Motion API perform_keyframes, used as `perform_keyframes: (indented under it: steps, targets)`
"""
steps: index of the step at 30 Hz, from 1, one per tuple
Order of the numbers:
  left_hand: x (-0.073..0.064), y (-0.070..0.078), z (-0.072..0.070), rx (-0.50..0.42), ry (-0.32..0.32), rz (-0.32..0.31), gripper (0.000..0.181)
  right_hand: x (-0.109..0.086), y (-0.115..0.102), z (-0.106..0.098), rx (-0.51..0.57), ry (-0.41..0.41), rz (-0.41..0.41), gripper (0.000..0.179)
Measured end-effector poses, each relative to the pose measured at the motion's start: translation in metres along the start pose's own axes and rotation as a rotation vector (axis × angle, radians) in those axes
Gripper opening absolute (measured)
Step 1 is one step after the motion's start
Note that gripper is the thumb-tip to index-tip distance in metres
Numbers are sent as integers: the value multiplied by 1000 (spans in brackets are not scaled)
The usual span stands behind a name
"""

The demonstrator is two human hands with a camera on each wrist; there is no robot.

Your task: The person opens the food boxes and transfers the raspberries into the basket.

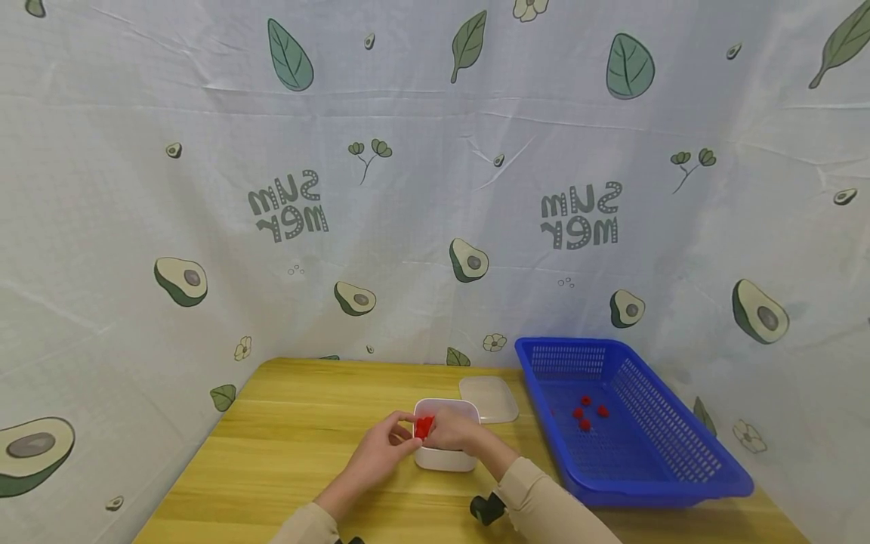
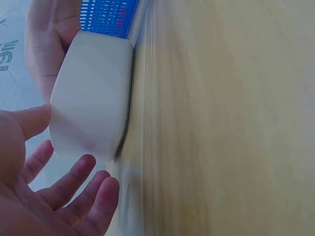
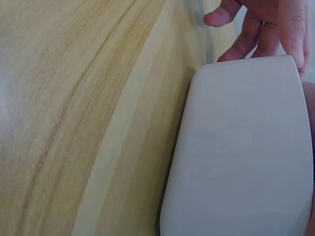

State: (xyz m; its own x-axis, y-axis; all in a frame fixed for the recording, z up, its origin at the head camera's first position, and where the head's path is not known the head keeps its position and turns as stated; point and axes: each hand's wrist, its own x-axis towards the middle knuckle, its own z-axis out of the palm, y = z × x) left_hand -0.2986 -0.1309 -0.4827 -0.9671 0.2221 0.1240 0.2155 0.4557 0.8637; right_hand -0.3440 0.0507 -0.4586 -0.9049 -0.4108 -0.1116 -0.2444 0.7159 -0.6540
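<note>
Person is wearing long sleeves, both showing a matching pale beige. Left sleeve [image 1: 307,526] is running out of sight at the bottom edge of the head view; right sleeve [image 1: 547,505] is showing more cloth, plain and matte, wrinkling softly near the cuff. Both are stopping short of the wrists, leaving part of each forearm bare. A black, knobby piece [image 1: 485,509] is jutting out beside the right cuff, its details staying too small to read. Left hand [image 1: 384,449] and right hand [image 1: 452,431] are going bare. Left fingertips are looking rounded, creases crossing the joints.
</note>
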Motion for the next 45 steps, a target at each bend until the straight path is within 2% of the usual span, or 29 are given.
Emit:
perform_keyframes:
  steps: [7, 14, 17, 24, 30, 38, 45]
  targets:
    - [-2, 1, 1, -9, -12, 3, 41, -3, -1, -3, -25, -21, 0, 20]
    - [-1, 1, 1, -7, -11, 7, 42, -5, -11, -14, -32, -60, 86, 12]
    - [0, 0, 0, -5, -9, 10, 43, -5, -14, -20, -14, -69, 87, 15]
    - [2, -2, 1, 1, -9, -16, 41, -6, -15, -36, -47, -29, 48, 22]
    - [0, 0, 1, 3, -7, -32, 41, -12, -13, -53, -72, 9, 72, 21]
    - [0, 1, 1, -2, -4, -43, 42, -20, -11, -81, 42, 14, 121, 18]
    - [1, 1, 1, 7, 0, -35, 39, -31, -2, -110, 107, 71, 140, 16]
